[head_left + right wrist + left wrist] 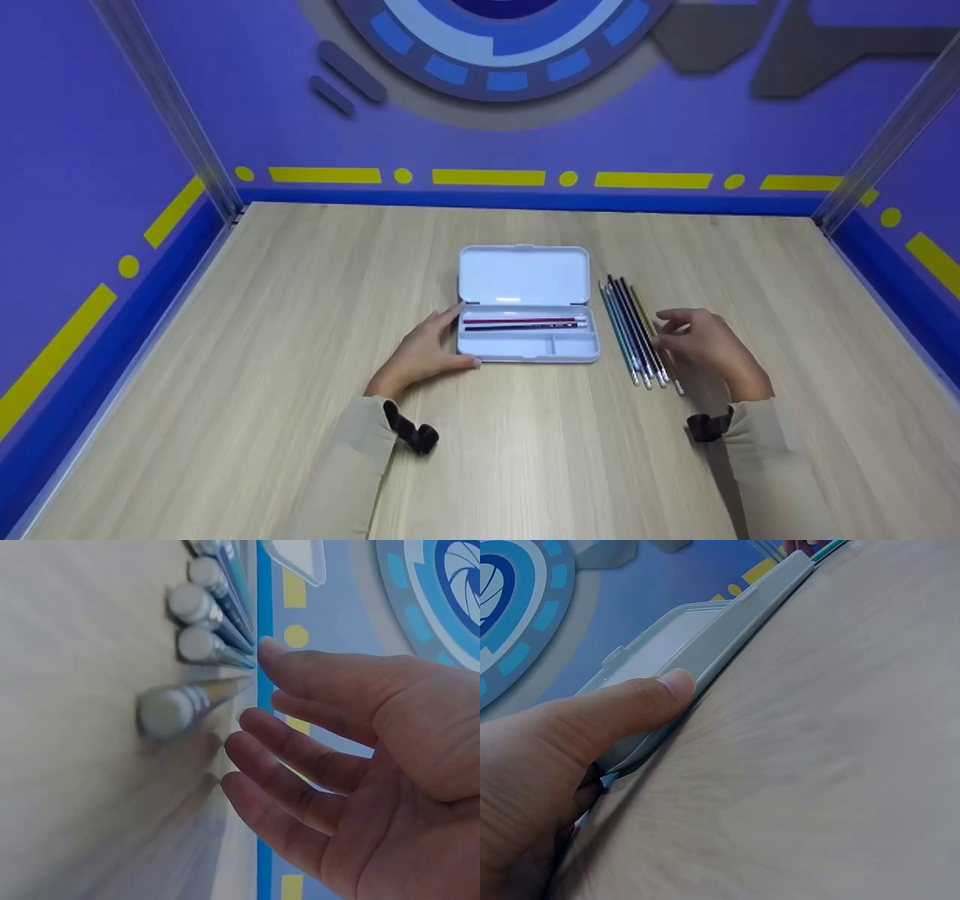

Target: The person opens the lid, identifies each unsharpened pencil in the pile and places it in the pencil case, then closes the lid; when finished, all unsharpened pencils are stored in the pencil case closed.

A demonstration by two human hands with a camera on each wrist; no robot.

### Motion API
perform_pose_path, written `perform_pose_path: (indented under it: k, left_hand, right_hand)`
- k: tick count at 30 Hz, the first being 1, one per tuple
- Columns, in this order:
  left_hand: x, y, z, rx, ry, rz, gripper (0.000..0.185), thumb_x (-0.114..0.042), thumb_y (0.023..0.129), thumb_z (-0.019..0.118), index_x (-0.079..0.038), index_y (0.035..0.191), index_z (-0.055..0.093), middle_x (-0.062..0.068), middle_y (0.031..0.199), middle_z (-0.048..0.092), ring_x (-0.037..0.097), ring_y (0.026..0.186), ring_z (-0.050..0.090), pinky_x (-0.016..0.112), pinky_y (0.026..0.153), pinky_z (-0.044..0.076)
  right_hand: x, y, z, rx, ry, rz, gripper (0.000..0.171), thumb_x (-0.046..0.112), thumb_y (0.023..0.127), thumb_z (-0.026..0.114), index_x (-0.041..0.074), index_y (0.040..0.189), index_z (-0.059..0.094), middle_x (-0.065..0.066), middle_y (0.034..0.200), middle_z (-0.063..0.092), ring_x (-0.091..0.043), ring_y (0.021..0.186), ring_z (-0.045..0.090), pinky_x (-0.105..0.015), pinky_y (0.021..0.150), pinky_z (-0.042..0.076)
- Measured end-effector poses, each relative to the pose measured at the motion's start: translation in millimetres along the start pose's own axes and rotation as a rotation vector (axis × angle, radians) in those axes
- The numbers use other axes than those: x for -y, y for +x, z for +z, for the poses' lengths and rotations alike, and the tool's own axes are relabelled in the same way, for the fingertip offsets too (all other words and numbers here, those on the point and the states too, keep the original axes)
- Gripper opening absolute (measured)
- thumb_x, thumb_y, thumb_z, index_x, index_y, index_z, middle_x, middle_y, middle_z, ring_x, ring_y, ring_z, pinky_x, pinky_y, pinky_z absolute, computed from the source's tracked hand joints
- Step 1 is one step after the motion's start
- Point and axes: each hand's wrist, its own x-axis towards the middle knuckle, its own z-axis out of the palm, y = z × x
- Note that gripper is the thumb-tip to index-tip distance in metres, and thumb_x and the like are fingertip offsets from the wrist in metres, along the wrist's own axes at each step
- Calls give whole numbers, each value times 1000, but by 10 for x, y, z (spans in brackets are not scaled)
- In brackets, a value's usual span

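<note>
An open white pencil case [525,341] lies mid-table with a red pencil [521,320] and a black pencil [521,327] in its tray. My left hand [427,349] holds the case's left end, thumb [641,701] along the front wall of the case [727,634] and fingers at the back corner. Several pencils [637,330] lie side by side to the right of the case. My right hand [701,341] hovers over their near ends, fingers relaxed and holding nothing. In the right wrist view the open hand [330,757] is just beside the pencils' silver eraser caps [191,630].
The wooden table [262,315] is fenced by purple walls with yellow stripes at the back and both sides. Black wrist straps [412,433] sit at both sleeves.
</note>
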Motion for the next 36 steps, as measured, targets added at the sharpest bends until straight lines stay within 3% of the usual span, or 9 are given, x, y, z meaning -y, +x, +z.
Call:
perform_pose_path:
  k: [7,12,17,26,36]
  left_hand:
    - [-1,-8,15,1,3,4,101,-48,68,83,-25,151,31,8,154,36,34,144,26,51,117,24]
    - [2,-12,30,4,0,1,100,-48,68,83,-26,151,32,9,154,36,35,144,27,52,116,25]
    - [4,-20,35,2,-4,2,101,-47,67,84,-26,151,32,11,153,37,37,143,29,53,115,26]
    - [-9,-26,25,-1,0,-11,102,-49,67,84,-26,151,32,13,153,36,39,144,25,54,116,24]
    - [4,2,10,4,-6,-21,102,-50,67,83,-26,152,31,5,155,34,35,146,21,52,118,21]
  right_hand:
    - [-66,-7,-34,47,-28,23,55,24,90,68,-9,131,53,-28,113,62,-35,100,61,-44,81,53]
    - [-102,-21,-34,65,-22,19,51,20,87,70,-9,127,57,-25,107,65,-27,91,63,-36,74,53]
    - [-112,-23,-25,64,-8,9,47,15,87,70,-9,125,58,-22,103,65,-20,82,63,-30,68,52]
    - [-111,-4,-2,31,-6,48,44,11,87,68,-12,123,58,-26,104,64,-19,80,63,-30,66,52]
    - [-113,31,18,13,-7,67,42,6,88,62,-12,125,56,-24,99,67,-14,69,61,-28,59,51]
